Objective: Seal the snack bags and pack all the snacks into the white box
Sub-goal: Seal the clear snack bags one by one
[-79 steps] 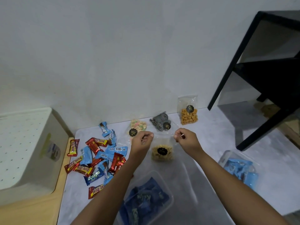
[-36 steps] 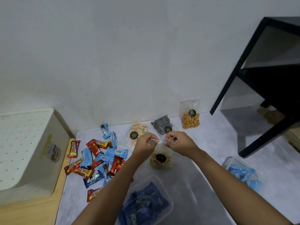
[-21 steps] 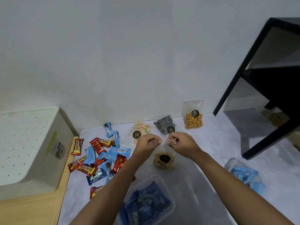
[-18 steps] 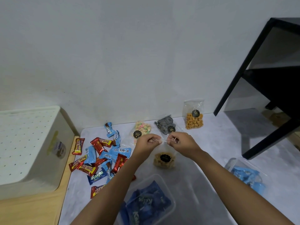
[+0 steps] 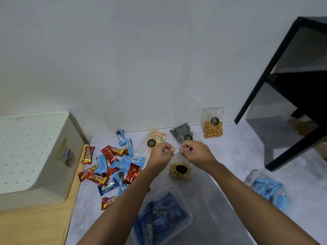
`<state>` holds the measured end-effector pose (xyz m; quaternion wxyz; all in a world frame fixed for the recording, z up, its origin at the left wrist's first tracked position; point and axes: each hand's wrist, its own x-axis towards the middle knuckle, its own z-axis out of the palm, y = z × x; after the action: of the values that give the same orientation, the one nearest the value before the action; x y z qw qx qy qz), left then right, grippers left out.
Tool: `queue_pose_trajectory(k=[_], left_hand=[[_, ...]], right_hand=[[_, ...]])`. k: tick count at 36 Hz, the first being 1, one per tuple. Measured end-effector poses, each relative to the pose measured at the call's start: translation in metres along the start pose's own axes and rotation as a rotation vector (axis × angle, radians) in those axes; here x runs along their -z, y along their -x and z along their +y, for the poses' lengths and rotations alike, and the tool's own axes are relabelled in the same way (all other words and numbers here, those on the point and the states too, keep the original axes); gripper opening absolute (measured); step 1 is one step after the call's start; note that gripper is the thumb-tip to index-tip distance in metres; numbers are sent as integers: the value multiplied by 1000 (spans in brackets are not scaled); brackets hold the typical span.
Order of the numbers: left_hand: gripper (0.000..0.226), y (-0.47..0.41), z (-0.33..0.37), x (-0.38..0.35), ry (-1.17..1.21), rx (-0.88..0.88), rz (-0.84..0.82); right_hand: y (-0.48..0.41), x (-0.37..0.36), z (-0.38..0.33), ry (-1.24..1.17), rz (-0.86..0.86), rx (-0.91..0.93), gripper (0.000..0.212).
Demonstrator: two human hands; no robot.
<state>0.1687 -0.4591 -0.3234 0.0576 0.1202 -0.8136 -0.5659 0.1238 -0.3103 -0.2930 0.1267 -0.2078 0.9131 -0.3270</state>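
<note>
At the middle of the grey floor mat (image 5: 230,156), the left hand (image 5: 160,153) and right hand (image 5: 196,152) pinch the top edge of a clear snack bag (image 5: 180,171); its thin film is hard to make out. The white box (image 5: 35,156) sits far left, its edge cut off, against a pale wall (image 5: 141,59).

"beng-beng" runs in red on yellow along the red candy wrappers (image 5: 97,178); "kalpa" is printed on a blue wrapper (image 5: 108,187) in the pile and on the blue packs in the clear tub (image 5: 160,220); the black bag stickers (image 5: 181,169) are too small to read
</note>
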Motion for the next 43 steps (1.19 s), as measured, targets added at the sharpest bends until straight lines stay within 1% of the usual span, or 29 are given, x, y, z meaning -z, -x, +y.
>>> queue_pose_trajectory(k=[3,8,13,18,21,23,28,36,39,42,43], left_hand=[[7,2,1,-1,-13,-29,0],[18,3,2,-1,-21,-35,-15],[20,4,4,-2,-34,-20,-32],[16,2,2,-2,-25,0,-53],[7,0,1,2,20,30,-55],[4,0,2,4,54,46,-77],[3,1,2,5,83,57,-134],[6,2,-3,9,72,37,-184],[7,1,-2,11,16,30,-193],[6,-1,2,10,-2,36,-179],[6,-1,2,10,-1,46,-159]], right_hand=[[0,-2,-4,-3,-9,-2,7],[-1,-5,-6,22,3,-35,9],[-2,-8,-8,35,35,-67,9],[-1,-12,-8,49,87,-58,10],[-1,-8,-5,-1,66,-51,10],[-1,-5,-5,-13,42,-53,11],[-2,-5,-4,-26,45,-71,14],[-1,-13,-7,59,76,-53,11],[-2,-13,-4,35,29,-67,10],[-4,-3,1,-145,-73,-65,10],[-4,1,2,-172,-99,-60,9]])
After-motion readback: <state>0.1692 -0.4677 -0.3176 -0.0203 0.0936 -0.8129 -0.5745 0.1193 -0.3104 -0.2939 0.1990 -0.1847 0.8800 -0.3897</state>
